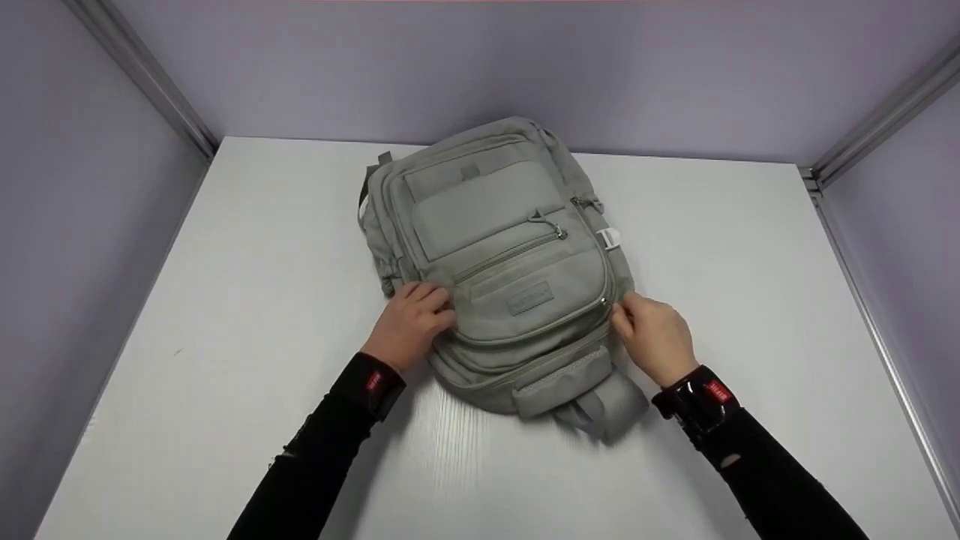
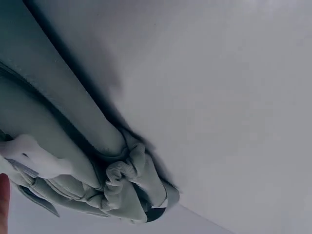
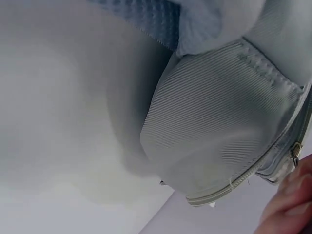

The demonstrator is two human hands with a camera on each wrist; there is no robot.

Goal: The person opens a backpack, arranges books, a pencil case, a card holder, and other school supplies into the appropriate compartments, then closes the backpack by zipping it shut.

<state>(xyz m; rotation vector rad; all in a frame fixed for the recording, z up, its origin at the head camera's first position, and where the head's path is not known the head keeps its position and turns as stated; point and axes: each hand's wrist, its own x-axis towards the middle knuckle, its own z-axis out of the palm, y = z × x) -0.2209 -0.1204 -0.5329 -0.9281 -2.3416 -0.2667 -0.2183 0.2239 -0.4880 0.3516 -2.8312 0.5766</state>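
Observation:
A grey-green backpack (image 1: 502, 247) lies front up on the white table (image 1: 225, 300), its top towards me. My left hand (image 1: 442, 306) grips the bag's left edge beside the front pocket with bent fingers. In the left wrist view only one fingertip (image 2: 3, 200) shows, next to the bag's gathered side (image 2: 122, 180) and a white plastic piece (image 2: 29, 156). My right hand (image 1: 619, 311) pinches the bag's right edge at the zip. The right wrist view shows its fingers (image 3: 292, 204) just below a metal zip pull (image 3: 294, 153) on the ribbed fabric (image 3: 219, 112).
Lilac walls (image 1: 480, 67) close the table in at the back and on both sides, with metal rails (image 1: 142, 75) in the corners. A white buckle (image 1: 611, 238) sticks out on the bag's right side. A padded strap (image 1: 600, 409) lies at the bag's near end.

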